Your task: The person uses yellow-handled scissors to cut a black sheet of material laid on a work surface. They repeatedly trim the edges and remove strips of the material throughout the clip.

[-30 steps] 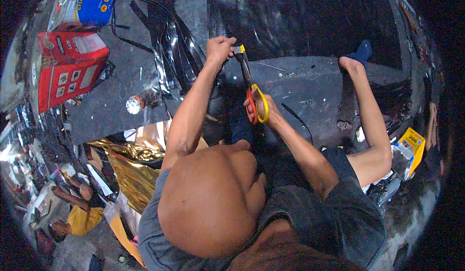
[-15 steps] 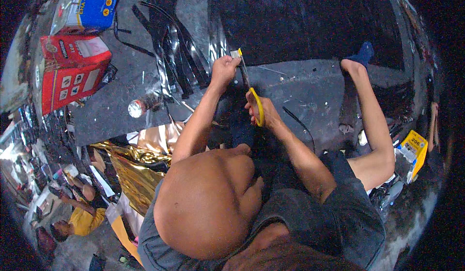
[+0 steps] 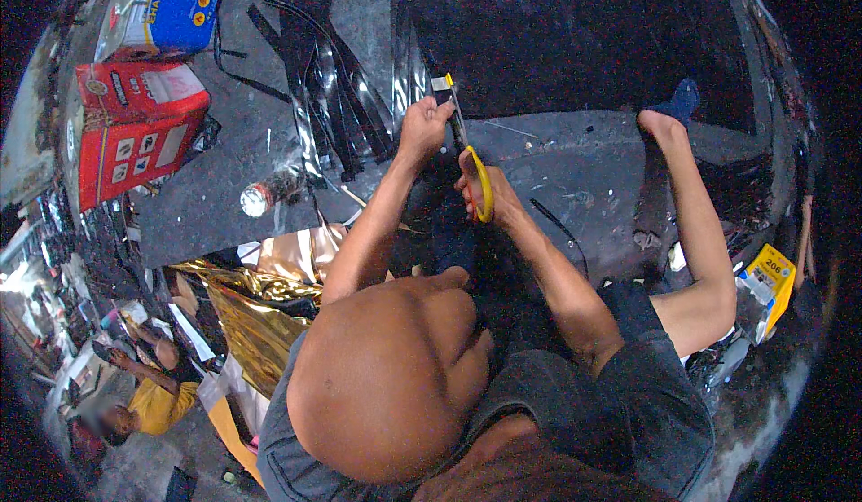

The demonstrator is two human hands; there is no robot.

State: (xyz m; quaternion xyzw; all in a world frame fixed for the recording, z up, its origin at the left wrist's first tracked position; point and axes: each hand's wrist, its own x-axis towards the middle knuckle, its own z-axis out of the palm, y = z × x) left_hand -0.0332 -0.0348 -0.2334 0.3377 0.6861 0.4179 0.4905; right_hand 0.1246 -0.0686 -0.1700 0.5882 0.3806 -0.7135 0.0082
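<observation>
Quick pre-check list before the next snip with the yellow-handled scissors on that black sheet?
1. Right hand grip on the yellow-handled scissors: ok, fingers through the loop.
2. Left hand pinching the glossy black plastic sheet at the blades: ok.
3. Left fingers away from the blade edge: cannot tell, they sit very close.
4. Blade opening: cannot tell, too small.
5. Bare foot off the cut line: ok, well to the right.
6. Cut black strips left of the hands, off the cut line: ok.

Both arms reach forward, left hand (image 3: 422,125) pinching, right hand (image 3: 483,192) gripping closed.
</observation>
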